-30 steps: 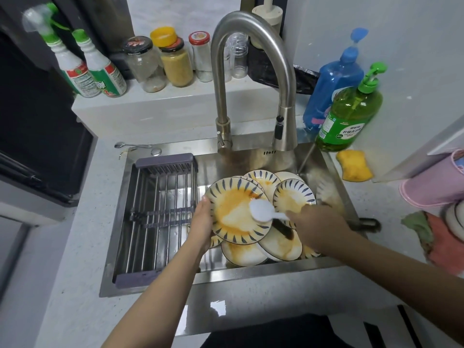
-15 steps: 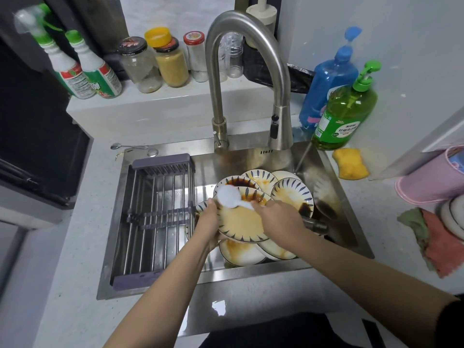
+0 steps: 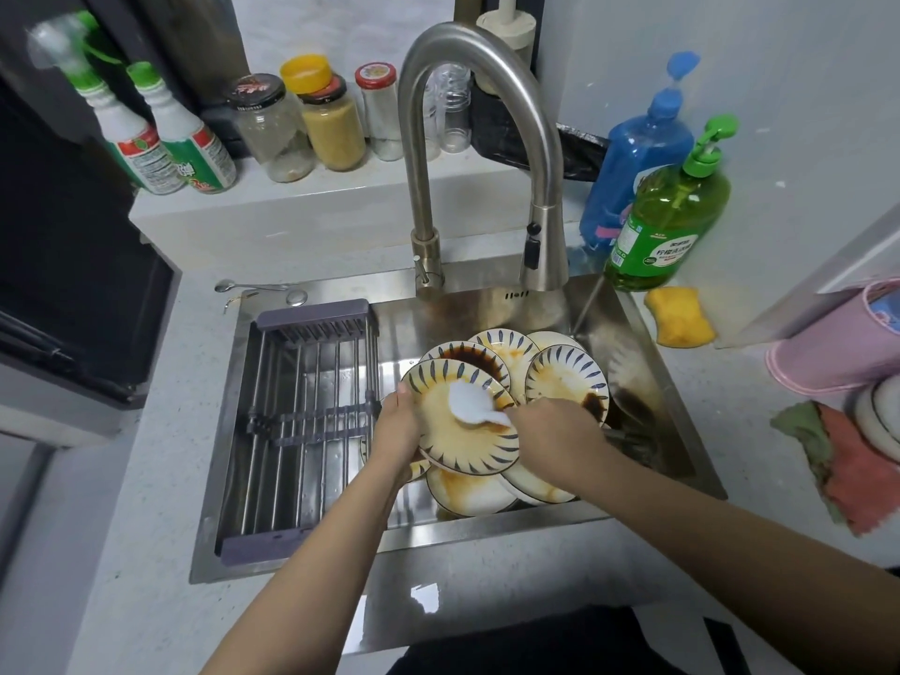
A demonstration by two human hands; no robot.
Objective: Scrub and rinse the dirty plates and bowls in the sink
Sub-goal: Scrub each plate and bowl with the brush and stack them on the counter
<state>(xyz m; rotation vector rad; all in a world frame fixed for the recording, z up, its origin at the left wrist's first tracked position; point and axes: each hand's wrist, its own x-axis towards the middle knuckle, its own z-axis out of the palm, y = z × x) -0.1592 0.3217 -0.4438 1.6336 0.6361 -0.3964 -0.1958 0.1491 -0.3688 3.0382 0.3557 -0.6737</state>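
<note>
White brush (image 3: 471, 406) bristles press the middle of a sauce-stained plate (image 3: 462, 421) as the right hand (image 3: 555, 431) curls its fingers round the brush handle. The left hand (image 3: 397, 431) grips the plate's left rim, thumb on top and fingers hidden beneath, tilting it above the sink (image 3: 657, 382).

Just under and beyond both hands lie the other dirty plates (image 3: 567, 382), overlapping in a loose pile; at least six show besides the held one, though overlap hides any more, and no bowl can be told apart. Left of the left hand sits one drying rack (image 3: 311, 416), bare of dishes. Beyond the fingers rises one tap (image 3: 487, 138), its thin stream falling well to the right of the held plate.

The likely risks: a wet, greasy rim could slip from the one-handed grip and drop onto the pile, chipping plates; hard scrubbing could tip the plate. Further out stand two soap bottles (image 3: 672, 216), one sponge (image 3: 679, 324), two sprays (image 3: 160, 143) and four jars (image 3: 331, 124).
</note>
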